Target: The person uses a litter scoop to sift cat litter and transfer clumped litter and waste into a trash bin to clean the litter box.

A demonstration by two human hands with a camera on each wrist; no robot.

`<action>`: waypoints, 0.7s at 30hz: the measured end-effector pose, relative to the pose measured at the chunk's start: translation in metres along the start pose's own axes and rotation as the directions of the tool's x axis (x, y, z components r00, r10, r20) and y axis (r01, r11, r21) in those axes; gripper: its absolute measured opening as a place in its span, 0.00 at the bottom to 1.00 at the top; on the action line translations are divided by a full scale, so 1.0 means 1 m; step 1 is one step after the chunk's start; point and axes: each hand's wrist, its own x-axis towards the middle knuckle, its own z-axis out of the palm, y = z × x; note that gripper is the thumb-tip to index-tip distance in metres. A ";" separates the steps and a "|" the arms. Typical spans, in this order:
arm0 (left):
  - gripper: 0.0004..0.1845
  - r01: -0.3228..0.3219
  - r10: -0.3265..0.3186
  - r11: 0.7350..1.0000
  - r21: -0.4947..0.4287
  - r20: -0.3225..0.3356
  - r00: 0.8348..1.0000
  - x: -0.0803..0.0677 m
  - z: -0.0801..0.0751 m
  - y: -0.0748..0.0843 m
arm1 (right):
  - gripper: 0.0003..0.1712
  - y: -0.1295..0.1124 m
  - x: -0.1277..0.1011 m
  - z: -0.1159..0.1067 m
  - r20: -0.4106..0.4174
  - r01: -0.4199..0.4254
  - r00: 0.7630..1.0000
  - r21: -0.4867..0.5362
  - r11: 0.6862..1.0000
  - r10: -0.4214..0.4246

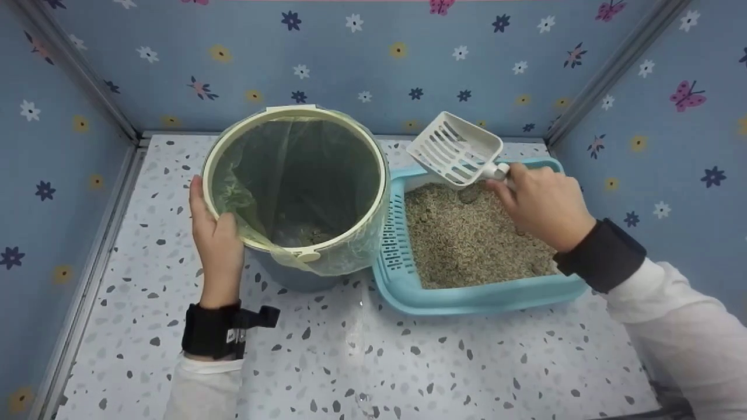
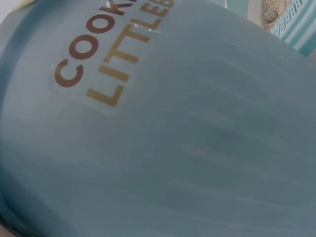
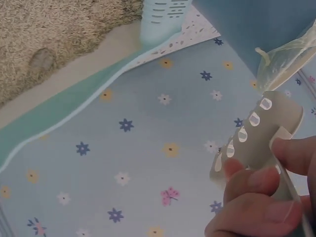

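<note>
Your left hand [image 1: 217,245] grips one lined bin [image 1: 297,192] by its rim | your right hand [image 1: 540,201] pinches one slotted scoop [image 1: 456,149] above one litter tray [image 1: 467,297] | bench [image 1: 408,361]

It looked like a staged pet-care corner set up for recording rather than a lived-in room: three walls papered in blue floral print [image 1: 373,52] (butterflies too) met at bare metal corner strips [image 1: 613,64], boxing in a speckled terrazzo-style floor [image 1: 408,361]. A cat litter tray [image 1: 467,300] and lined bin [image 1: 295,192] stood on it.
</note>
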 end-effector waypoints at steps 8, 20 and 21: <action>0.38 0.021 -0.021 1.000 -0.005 -0.008 1.000 0.001 0.000 0.001 | 0.26 0.023 -0.010 0.029 0.155 -0.119 0.981 -0.010 0.993 0.119; 0.38 0.009 -0.009 1.000 -0.014 -0.007 1.000 0.001 0.001 -0.001 | 0.27 0.049 -0.024 0.081 0.465 -0.178 0.868 -0.039 0.983 0.176; 0.38 0.007 -0.007 1.000 -0.013 -0.008 1.000 0.001 0.001 -0.001 | 0.27 0.051 -0.024 0.084 0.487 -0.177 0.856 -0.035 0.984 0.171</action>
